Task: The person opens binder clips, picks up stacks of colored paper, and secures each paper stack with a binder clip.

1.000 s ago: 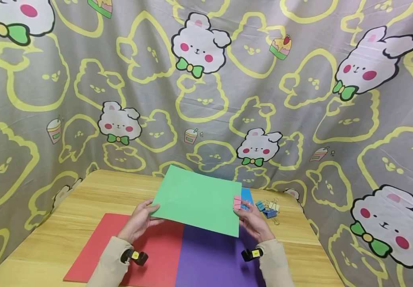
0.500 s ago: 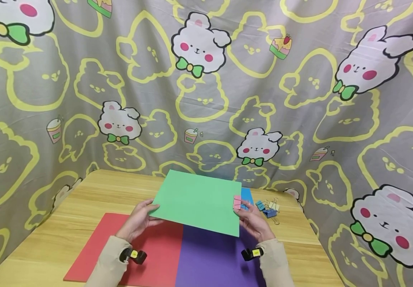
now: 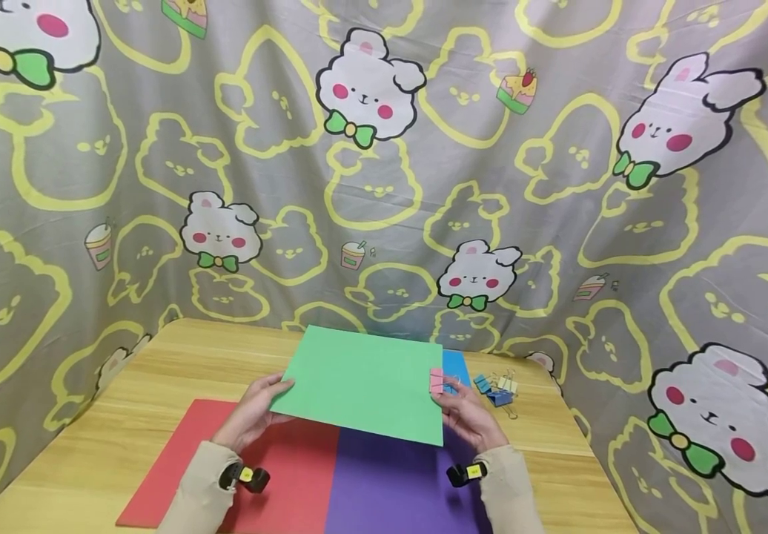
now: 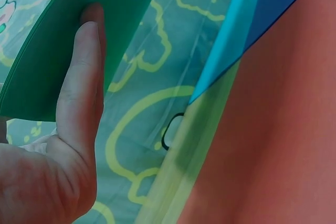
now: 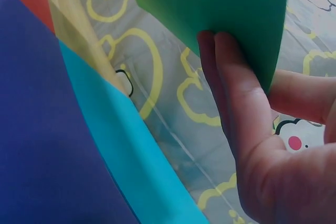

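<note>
A green sheet of paper or thin card (image 3: 364,386) is held up, tilted, above the table in the head view. At its left edge my left hand (image 3: 253,411) pinches it, thumb on top and fingers beneath; the left wrist view shows those fingers (image 4: 79,93) against the underside. Along the right edge my right hand (image 3: 469,417) pinches the sheet beside a pink binder clip (image 3: 437,380), which is clamped on that edge. In the right wrist view, two fingers (image 5: 241,98) of this hand lie under the sheet and the clip is out of sight.
Below lie a red sheet (image 3: 177,460) and, to its right, a purple sheet (image 3: 391,489). A blue sheet (image 3: 455,363) shows partly behind the green one. Several binder clips (image 3: 500,398) sit at the table's (image 3: 84,437) back right. A patterned curtain (image 3: 384,170) hangs behind.
The green sheet's far edge has come down and the sheet has shifted slightly left. Both hands keep their hold; the head view itself has shifted a little.
</note>
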A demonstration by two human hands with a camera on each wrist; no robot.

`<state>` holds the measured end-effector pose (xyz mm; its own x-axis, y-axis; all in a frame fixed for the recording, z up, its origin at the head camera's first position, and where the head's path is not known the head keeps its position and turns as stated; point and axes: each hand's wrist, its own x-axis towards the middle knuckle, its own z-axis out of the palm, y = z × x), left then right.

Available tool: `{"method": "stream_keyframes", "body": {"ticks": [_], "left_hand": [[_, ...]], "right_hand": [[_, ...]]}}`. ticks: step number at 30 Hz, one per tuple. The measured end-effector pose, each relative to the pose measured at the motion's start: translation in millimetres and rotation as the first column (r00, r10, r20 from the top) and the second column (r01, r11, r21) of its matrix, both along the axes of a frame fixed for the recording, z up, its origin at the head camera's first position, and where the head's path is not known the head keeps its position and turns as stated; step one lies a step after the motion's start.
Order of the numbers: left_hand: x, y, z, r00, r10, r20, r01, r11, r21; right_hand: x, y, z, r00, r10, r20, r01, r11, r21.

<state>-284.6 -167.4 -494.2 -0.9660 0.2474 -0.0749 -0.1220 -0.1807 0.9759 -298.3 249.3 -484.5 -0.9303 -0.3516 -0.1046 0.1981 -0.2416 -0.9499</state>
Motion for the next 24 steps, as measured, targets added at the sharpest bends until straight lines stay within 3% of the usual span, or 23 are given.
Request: {"method": "stream_keyframes", "body": {"ticks": [9, 19, 24], "left_hand": [[0.6, -4, -3.5, 1.0, 0.021, 0.006, -0.021, 1.0, -0.016], [-3.3, -7, -3.6, 0.997, 0.067, 0.031, -0.066, 0.997, -0.028], [-4.3, -12, -0.8, 0.999, 0.042, 0.016, -0.041, 0.999, -0.029]], "right_hand": [[-1.2, -4, -1.5, 1.0, 0.015, -0.006, -0.015, 1.0, 0.004], [-7.7, -9, 7.1, 0.999, 0.024, -0.024, -0.022, 0.995, 0.096], [-13.9, -13, 9.9, 1.0, 0.023, -0.021, -0.02, 0.995, 0.099]]}}
